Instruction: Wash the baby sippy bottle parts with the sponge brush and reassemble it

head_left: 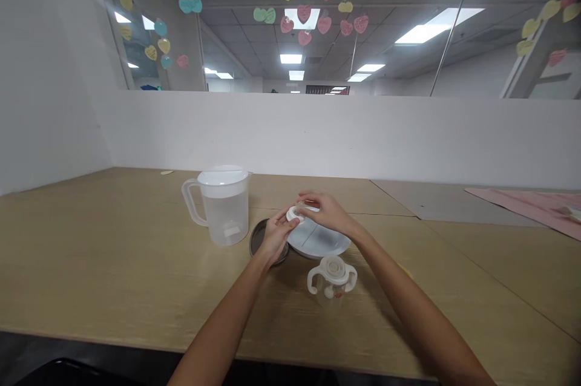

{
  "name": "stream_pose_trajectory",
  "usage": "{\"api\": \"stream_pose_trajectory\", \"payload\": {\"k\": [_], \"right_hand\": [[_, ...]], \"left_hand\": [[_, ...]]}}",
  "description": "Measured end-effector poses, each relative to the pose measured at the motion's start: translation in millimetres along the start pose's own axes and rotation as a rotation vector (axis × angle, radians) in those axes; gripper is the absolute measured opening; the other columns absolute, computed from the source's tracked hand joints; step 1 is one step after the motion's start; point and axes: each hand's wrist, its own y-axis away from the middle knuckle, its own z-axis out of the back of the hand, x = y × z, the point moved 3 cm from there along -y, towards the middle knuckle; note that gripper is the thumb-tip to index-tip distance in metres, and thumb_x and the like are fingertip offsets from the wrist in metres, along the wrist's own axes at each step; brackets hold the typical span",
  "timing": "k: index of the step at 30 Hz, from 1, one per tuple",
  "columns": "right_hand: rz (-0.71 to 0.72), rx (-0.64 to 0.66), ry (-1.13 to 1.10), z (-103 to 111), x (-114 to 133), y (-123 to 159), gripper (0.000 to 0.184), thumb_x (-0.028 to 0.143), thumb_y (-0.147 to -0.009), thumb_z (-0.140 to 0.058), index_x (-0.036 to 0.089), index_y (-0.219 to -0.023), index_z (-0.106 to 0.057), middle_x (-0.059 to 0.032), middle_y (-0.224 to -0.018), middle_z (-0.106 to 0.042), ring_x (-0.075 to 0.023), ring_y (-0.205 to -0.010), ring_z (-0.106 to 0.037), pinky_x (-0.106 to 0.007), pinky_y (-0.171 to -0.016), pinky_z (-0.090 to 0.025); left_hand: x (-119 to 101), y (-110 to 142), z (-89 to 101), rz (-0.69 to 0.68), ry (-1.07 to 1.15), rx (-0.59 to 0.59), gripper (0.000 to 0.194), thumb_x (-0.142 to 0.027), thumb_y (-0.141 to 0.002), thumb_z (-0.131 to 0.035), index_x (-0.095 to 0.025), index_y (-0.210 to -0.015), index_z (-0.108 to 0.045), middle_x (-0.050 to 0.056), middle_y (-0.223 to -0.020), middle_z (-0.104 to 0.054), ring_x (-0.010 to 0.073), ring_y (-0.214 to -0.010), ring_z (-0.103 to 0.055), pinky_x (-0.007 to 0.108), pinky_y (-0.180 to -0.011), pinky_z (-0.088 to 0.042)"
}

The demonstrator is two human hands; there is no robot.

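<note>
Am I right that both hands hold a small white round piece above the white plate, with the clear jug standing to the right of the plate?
Not quite. In the head view the left hand and the right hand do hold the small white round piece above the white plate, but the clear jug stands to the left of the plate, not the right.

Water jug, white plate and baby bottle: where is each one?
Water jug (226, 207), head view, on its clear side wall.
White plate (322, 242), head view, on its bare front part.
Baby bottle (333, 269), head view, on its top ring.

Translucent plastic jug (224, 204), matt wooden table (113, 265)
</note>
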Motion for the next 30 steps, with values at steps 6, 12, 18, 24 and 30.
{"api": "stream_pose_trajectory", "payload": {"k": [6, 12, 18, 24, 30], "right_hand": [[-0.147, 0.011, -0.242, 3, -12, -4, 0.033, 0.044, -0.067, -0.071, 0.013, -0.079, -0.069, -0.007, -0.082, -0.071, -0.0202, -0.08, -0.066, -0.036, -0.08, -0.052], [-0.164, -0.006, -0.187, 4, -10, -3, 0.031, 0.042, -0.068, -0.069, 0.013, -0.078, -0.068, -0.0064, -0.079, -0.07, -0.0181, -0.076, -0.065, -0.032, -0.075, -0.052], [-0.028, -0.027, 0.226, 25, 16, 4, 0.018, 0.031, -0.076, -0.06, 0.014, -0.079, -0.067, -0.0058, -0.079, -0.07, -0.0172, -0.073, -0.064, -0.029, -0.07, -0.05], [-0.048, -0.045, 0.182, 63, 54, 27, 0.017, 0.029, -0.073, -0.062, 0.015, -0.081, -0.066, -0.005, -0.083, -0.069, -0.017, -0.078, -0.063, -0.026, -0.068, -0.049], [-0.019, 0.346, 0.2, 53, 77, 46, 0.019, 0.029, -0.074, -0.063, 0.018, -0.089, -0.068, -0.0033, -0.085, -0.069, -0.0154, -0.078, -0.063, -0.025, -0.069, -0.048]], "left_hand": [[-6, 1, 0.2, 0.014, 0.012, 0.032, 0.049, -0.009, -0.054, -0.082, -0.014, -0.1, -0.066, 0.006, -0.096, -0.07, 0.0154, -0.09, -0.064, 0.029, -0.093, -0.044], [-9, -1, -1.6, -0.007, -0.084, 0.061, 0.051, -0.02, -0.057, -0.082, -0.014, -0.104, -0.066, 0.007, -0.101, -0.07, 0.0179, -0.095, -0.063, 0.03, -0.093, -0.044], [-12, 19, -19.5, -0.219, -0.651, 0.264, 0.051, -0.045, -0.078, -0.063, -0.017, -0.121, -0.056, 0.011, -0.117, -0.063, 0.0269, -0.109, -0.057, 0.042, -0.098, -0.041], [-6, 63, -50.4, -0.718, -0.987, 0.584, 0.059, -0.051, -0.086, -0.045, -0.016, -0.134, -0.041, 0.013, -0.111, -0.062, 0.0256, -0.105, -0.057, 0.042, -0.098, -0.039], [11, 73, -66.4, -0.782, -1.231, 0.639, 0.057, -0.048, -0.075, -0.06, -0.014, -0.121, -0.05, 0.013, -0.106, -0.064, 0.0279, -0.101, -0.057, 0.044, -0.094, -0.042]]}}
